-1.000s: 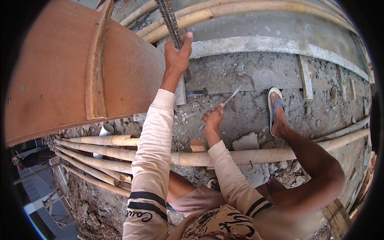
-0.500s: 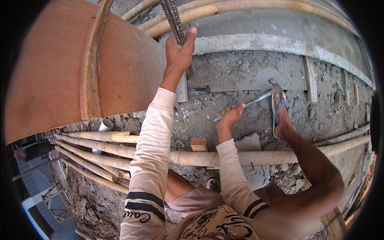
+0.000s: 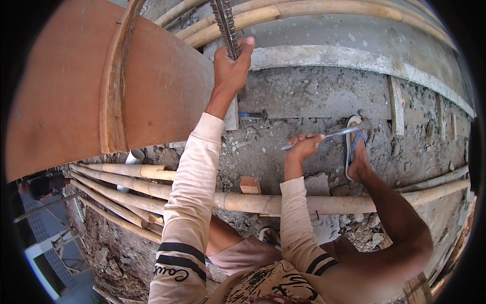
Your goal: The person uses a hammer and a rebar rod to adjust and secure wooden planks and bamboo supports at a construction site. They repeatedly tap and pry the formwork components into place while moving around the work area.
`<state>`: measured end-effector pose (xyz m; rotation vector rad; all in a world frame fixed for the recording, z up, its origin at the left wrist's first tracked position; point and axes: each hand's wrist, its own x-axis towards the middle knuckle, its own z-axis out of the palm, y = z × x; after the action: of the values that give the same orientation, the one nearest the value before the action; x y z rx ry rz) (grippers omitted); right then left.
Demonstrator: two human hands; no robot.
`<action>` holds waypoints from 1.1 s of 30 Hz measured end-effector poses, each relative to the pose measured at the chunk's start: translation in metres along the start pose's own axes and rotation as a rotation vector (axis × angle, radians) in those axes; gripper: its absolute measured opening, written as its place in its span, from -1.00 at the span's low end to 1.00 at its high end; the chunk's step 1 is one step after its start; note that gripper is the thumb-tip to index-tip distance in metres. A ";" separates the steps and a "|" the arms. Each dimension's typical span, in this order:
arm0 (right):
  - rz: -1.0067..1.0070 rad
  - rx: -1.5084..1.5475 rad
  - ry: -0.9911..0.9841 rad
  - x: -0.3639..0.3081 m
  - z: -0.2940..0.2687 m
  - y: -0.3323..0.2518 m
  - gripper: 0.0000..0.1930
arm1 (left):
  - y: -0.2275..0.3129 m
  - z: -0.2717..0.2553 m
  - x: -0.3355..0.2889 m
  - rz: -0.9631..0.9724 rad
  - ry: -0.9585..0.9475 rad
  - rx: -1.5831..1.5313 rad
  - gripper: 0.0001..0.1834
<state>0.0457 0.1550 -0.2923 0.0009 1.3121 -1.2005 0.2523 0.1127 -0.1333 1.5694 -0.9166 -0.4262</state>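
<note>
We see rough, rubbly ground (image 3: 276, 139) between bamboo poles (image 3: 349, 204) and a grey slab (image 3: 324, 30), beside a brown board (image 3: 164, 91). Our left hand (image 3: 232, 68) clasps ribbed steel bars (image 3: 227, 30); our right hand (image 3: 304, 148) grips a hammer (image 3: 339, 133), its blurred head seemingly above the sandal (image 3: 349, 149).

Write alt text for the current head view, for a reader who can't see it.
A person's left grip clasps ridged metal bars beside a reddish-brown panel, while the right grip holds a hammer, which overlaps a sandaled foot in the picture. Bamboo poles stretch across rubble-strewn ground.
</note>
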 end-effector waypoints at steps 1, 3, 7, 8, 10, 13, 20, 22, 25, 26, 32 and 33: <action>0.233 -0.111 -0.093 -0.028 -0.004 0.041 -0.47 | 0.002 0.007 0.002 -0.007 0.000 -0.004 -0.46; 0.581 -0.427 -0.393 -0.021 -0.025 0.072 -0.47 | 0.002 0.014 0.005 0.005 -0.004 -0.033 -0.46; 0.628 -0.617 -0.481 -0.011 -0.023 0.007 -0.47 | -0.006 -0.005 0.005 0.032 0.013 -0.024 -0.47; 0.509 -0.490 -0.421 -0.016 -0.013 -0.029 -0.47 | -0.007 -0.011 -0.003 0.024 0.012 -0.021 -0.47; 0.163 -0.328 -0.264 0.008 -0.002 -0.074 -0.47 | -0.006 -0.007 -0.002 0.016 0.009 -0.038 -0.45; -0.078 -0.015 -0.072 0.029 0.003 -0.062 -0.46 | -0.002 0.004 0.001 0.016 0.016 0.007 -0.45; 0.507 -0.603 -0.444 -0.019 -0.033 0.041 -0.48 | -0.011 0.013 0.006 0.002 -0.023 0.036 -0.46; 0.528 -0.668 -0.486 -0.004 -0.033 0.015 -0.48 | -0.014 0.008 0.001 -0.012 -0.014 0.023 -0.46; 0.174 -0.300 -0.266 0.020 -0.015 -0.065 -0.48 | -0.008 0.003 0.000 0.023 0.001 0.019 -0.45; 0.068 -0.219 -0.209 0.034 -0.011 -0.074 -0.48 | -0.008 0.005 0.001 0.016 -0.007 0.021 -0.45; 0.309 -0.252 -0.151 -0.030 -0.001 0.043 -0.50 | -0.003 0.026 0.008 -0.013 -0.032 0.030 -0.45; 0.399 -0.395 -0.266 -0.032 -0.013 0.047 -0.50 | -0.006 0.019 0.006 -0.019 -0.010 0.051 -0.45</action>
<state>0.0739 0.2054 -0.3022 -0.1693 1.2213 -0.5706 0.2442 0.0953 -0.1415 1.6247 -0.9272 -0.4280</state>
